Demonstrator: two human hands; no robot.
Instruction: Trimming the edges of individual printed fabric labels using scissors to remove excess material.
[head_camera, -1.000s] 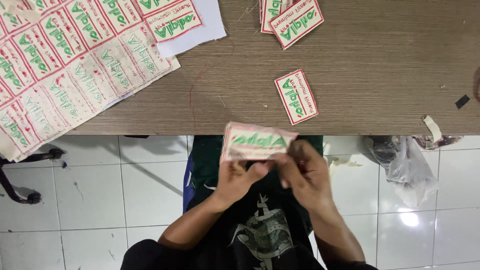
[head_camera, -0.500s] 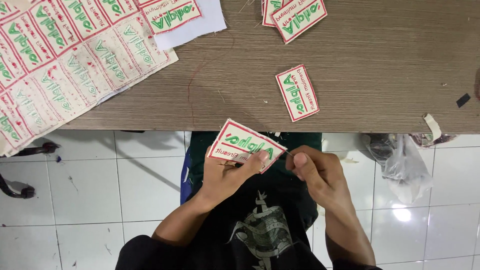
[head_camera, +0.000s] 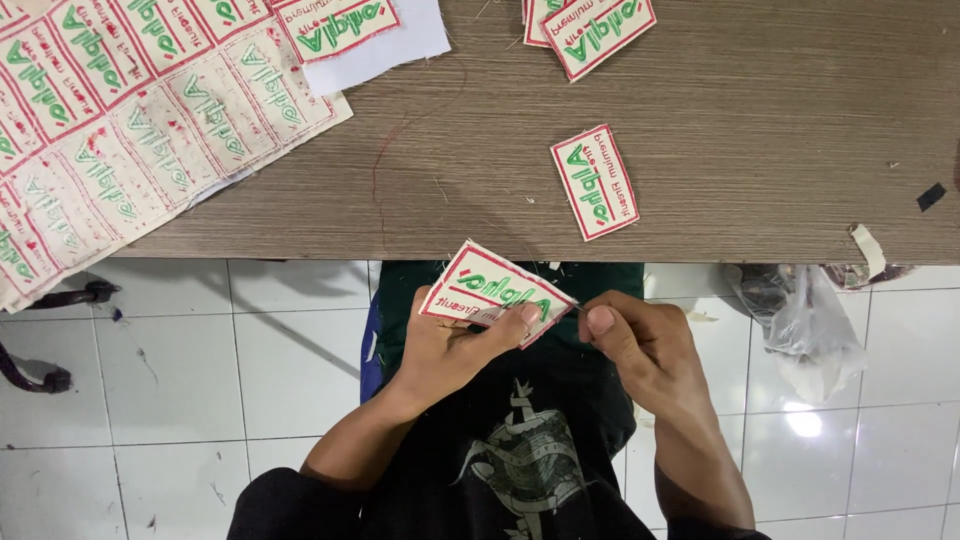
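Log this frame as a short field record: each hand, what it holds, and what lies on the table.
left hand: pinches a cut embroidered patch, white with red border and green lettering
right hand: fingertips pinched at the patch's right edge; whether a thread or tool is held cannot be told
table: brown wood-grain
on table: single patch, uncut sheet of patches, small pile of patches

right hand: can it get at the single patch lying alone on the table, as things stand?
Probably yes. The right hand is pinching at the edge of the held patch, just below the table edge. The lone patch lies flat above it, with bare wood between and nothing covering it.
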